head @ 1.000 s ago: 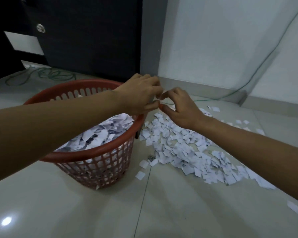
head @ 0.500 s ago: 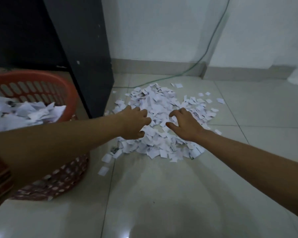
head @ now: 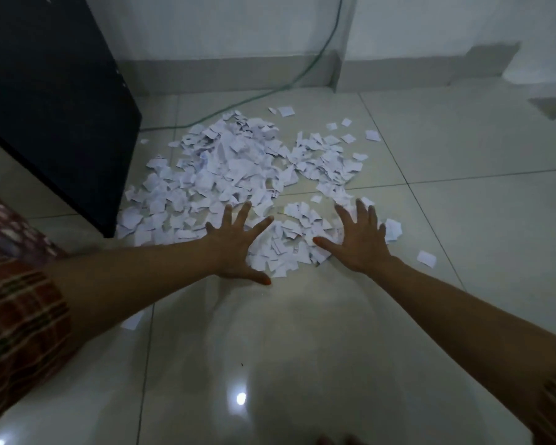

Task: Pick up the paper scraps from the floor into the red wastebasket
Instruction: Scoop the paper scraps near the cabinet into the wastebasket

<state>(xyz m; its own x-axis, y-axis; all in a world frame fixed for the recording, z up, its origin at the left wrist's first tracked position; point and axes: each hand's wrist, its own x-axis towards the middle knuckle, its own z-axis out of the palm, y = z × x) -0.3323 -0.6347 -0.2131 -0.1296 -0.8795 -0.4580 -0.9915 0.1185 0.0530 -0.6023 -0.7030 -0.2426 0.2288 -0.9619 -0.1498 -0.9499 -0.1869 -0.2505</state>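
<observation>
Changed since half a second ago: left hand [head: 235,244] and right hand [head: 361,240], then curled, now spread flat on paper scraps [head: 238,168]; floor [head: 302,332] tiled.

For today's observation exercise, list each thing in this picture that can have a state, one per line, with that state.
left hand: open, fingers spread, flat on the paper scraps.
right hand: open, fingers spread, flat on the scraps.
paper scraps: heaped loosely on the floor, a few strays apart.
red wastebasket: only an edge shows at far left, scraps inside.
green cable: lying slack along wall and floor.
dark cabinet: standing beside the pile.
</observation>
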